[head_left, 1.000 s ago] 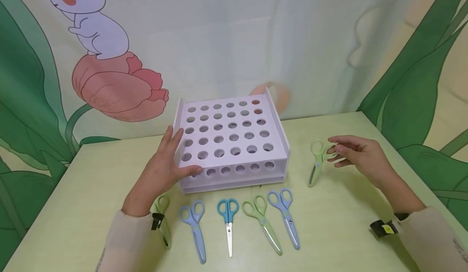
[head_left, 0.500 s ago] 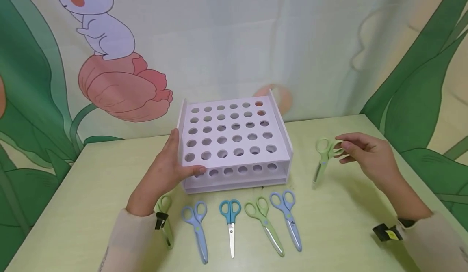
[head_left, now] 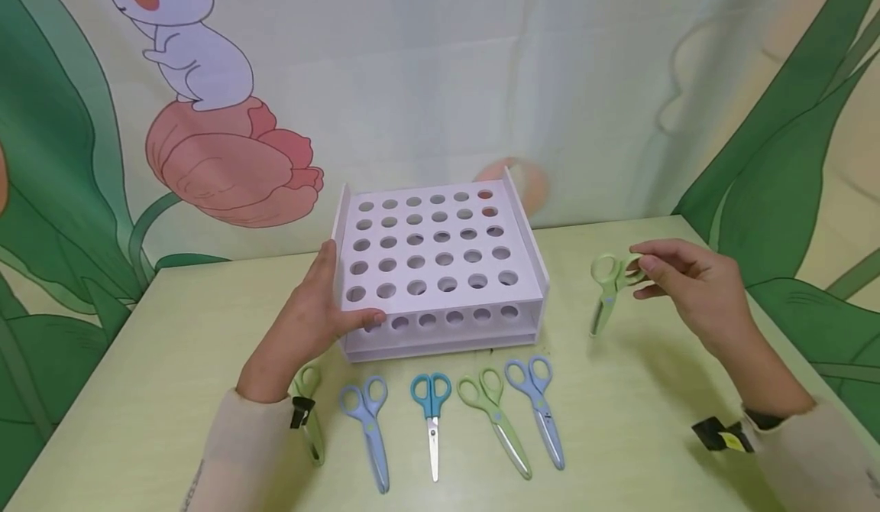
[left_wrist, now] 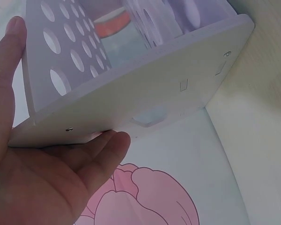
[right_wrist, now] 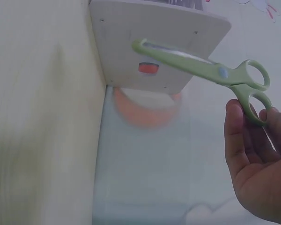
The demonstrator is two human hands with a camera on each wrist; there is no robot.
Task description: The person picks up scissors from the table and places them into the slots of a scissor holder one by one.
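Right hand: narrow pinch on one handle loop of light-green plastic scissors, raised over the worktop towards its back right corner, tip down. Left hand: spread wide, thumb on front edge, fingers along left side of white boxy rack with round holes, standing near back edge. Five scissors lie before it: two green, two lilac-blue, one teal-handled with metal blades. Left wrist partly covers leftmost green pair. Six scissors total, one rack.
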